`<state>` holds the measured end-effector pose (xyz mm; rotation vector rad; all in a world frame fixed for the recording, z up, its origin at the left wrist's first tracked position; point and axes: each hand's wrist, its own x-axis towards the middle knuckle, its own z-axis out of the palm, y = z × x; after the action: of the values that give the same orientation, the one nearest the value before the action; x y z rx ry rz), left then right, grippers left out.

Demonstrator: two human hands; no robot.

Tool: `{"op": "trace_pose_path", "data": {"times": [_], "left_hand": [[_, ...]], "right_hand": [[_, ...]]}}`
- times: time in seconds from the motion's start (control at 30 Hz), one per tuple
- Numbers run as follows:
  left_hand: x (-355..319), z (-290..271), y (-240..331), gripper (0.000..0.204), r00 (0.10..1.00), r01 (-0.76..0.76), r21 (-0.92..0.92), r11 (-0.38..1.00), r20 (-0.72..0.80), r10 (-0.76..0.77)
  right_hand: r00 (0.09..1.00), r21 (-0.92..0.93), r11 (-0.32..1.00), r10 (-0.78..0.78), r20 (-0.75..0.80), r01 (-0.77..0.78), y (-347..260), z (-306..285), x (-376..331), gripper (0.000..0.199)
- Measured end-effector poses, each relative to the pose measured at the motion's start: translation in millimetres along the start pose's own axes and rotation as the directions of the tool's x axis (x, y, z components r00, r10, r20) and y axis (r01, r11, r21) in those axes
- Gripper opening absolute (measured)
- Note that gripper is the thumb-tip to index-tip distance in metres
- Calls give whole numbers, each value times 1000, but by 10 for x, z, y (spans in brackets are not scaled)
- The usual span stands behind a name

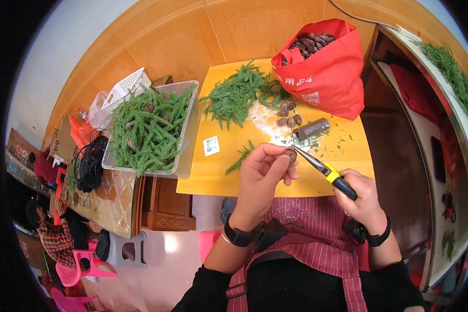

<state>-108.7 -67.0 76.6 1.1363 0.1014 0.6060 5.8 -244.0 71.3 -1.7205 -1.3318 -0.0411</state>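
The small brown pine cone (291, 154) sits pinched between the fingers (282, 156) of the left hand (260, 179), raised above the near edge of the yellow wooden worktop (218, 171). Only its dark, scaly right side shows; the rest is hidden by the fingertips. The slim needle-nose pliers with black-and-yellow handles (325, 170) lie slanted, handles low at the right in the right hand (361, 200), metal tips pointing up and left to touch the cone. A thin wire (293, 139) rises from the cone toward the far side, nearly upright.
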Motion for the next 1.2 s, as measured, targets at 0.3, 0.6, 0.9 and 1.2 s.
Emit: {"op": "trace_pose_path", "data": {"times": [0.3, 0.6, 0.9, 1.2], "left_hand": [[62, -29, -39, 26, 742, -565, 723, 397, 236, 627], [15, 52, 36, 16, 992, -90, 65, 994, -88, 96], [30, 13, -72, 26, 854, -472, 539, 697, 85, 513], [47, -47, -105, 29, 824, -499, 587, 638, 93, 559]], "right_hand": [[994, 40, 994, 103, 22, -104, -40, -1, -13, 16], [997, -16, 999, 35, 68, -34, 22, -49, -25, 9], [973, 30, 983, 174, 153, -181, 3, -62, -62, 9], [968, 173, 974, 102, 227, -143, 79, -271, -59, 23]]}}
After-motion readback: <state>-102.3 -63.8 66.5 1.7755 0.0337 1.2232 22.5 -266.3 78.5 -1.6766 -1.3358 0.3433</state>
